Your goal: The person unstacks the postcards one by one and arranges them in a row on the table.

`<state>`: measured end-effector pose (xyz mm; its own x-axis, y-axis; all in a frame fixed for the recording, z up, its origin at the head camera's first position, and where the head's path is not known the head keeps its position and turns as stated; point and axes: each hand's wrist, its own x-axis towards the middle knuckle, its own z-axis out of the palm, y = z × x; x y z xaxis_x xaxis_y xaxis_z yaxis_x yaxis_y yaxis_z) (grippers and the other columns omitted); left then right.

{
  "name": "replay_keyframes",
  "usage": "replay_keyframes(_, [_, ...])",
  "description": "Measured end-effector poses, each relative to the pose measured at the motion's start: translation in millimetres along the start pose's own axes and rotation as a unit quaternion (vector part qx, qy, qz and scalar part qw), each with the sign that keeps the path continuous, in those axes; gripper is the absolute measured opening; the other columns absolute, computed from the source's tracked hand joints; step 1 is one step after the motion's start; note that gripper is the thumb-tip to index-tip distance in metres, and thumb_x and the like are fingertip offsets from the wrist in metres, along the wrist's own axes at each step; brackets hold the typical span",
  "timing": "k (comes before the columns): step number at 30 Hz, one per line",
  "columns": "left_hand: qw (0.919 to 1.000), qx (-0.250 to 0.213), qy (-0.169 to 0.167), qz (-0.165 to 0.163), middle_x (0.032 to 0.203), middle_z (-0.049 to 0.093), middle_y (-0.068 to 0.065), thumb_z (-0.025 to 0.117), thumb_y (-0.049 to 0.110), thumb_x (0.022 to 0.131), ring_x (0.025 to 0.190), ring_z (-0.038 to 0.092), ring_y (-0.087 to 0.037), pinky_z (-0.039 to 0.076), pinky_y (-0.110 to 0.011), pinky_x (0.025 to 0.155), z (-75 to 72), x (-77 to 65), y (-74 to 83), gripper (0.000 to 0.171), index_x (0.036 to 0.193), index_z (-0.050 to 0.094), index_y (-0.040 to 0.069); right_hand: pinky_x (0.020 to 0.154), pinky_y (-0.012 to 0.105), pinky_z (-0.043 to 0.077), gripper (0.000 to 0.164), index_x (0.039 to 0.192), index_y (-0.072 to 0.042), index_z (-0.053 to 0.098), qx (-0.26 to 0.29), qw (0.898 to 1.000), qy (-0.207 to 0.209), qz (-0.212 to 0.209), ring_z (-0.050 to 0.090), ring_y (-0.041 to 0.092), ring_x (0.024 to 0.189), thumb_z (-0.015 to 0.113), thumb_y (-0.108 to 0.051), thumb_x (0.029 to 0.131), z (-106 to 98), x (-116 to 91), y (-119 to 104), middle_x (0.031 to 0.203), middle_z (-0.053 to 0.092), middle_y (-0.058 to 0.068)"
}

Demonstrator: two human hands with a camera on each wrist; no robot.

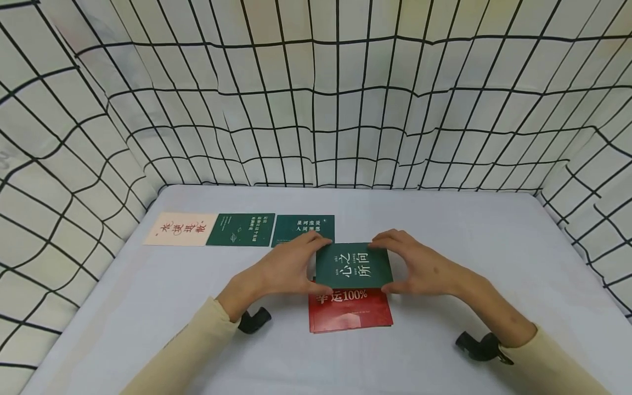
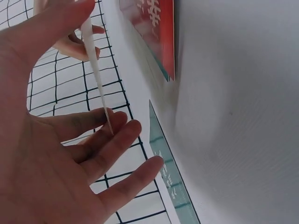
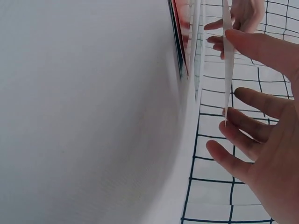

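Both hands hold a dark green card (image 1: 353,265) with white characters, raised above the table. My left hand (image 1: 288,264) pinches its left edge between thumb and fingers, and my right hand (image 1: 424,265) pinches the right edge the same way. Seen edge-on, the card (image 2: 97,70) is a thin pale strip in the left wrist view, and the right wrist view shows the card (image 3: 228,70) likewise. Below it on the table lies a red card (image 1: 350,315) reading 100%, its upper part hidden. A green edge shows under the red card in the wrist views.
A row of cards lies at the back left: a cream card (image 1: 180,229) with red characters, a green card (image 1: 240,229), and another green card (image 1: 302,225) partly behind my left hand. Black wire mesh (image 1: 336,109) stands around the white table (image 1: 459,219).
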<state>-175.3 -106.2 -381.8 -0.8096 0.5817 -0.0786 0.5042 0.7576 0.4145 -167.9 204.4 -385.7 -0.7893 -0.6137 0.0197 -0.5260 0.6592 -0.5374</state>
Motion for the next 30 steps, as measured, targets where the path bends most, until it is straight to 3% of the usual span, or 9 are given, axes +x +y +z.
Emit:
replay_keyframes(14, [1.0000,-0.002,0.000,-0.004,0.158,0.048,-0.004,0.086,0.055,0.077,0.148,0.045,-0.026,0.054,-0.045,0.110,-3.6,14.4,-5.8,0.095,0.155,0.048,0.016,0.096,0.046,0.062,0.069,0.137,-0.019,0.065,-0.042,0.999,0.022,0.015,0.049,0.028,0.137,0.093,-0.035,0.076,-6,4,9,0.144,0.055,0.003])
replay_keyframes(24, [0.9994,0.033,-0.004,0.001,0.152,0.052,-0.005,0.086,0.054,0.077,0.136,0.053,-0.024,0.055,-0.045,0.109,-9.6,27.9,-9.1,0.095,0.155,0.048,0.015,0.100,0.050,0.060,0.068,0.135,-0.018,0.067,-0.051,0.998,0.043,0.021,0.049,0.029,0.137,0.093,-0.034,0.075,-10,4,15,0.145,0.055,0.005])
replay_keyframes(30, [0.9998,0.020,0.003,-0.003,0.151,0.052,-0.007,0.087,0.053,0.078,0.136,0.052,-0.024,0.054,-0.046,0.110,-12.4,35.2,-14.0,0.092,0.152,0.051,0.013,0.103,0.052,0.058,0.065,0.135,-0.015,0.067,-0.048,0.997,0.053,0.027,0.049,0.029,0.137,0.092,-0.031,0.077,-14,4,23,0.146,0.055,0.007])
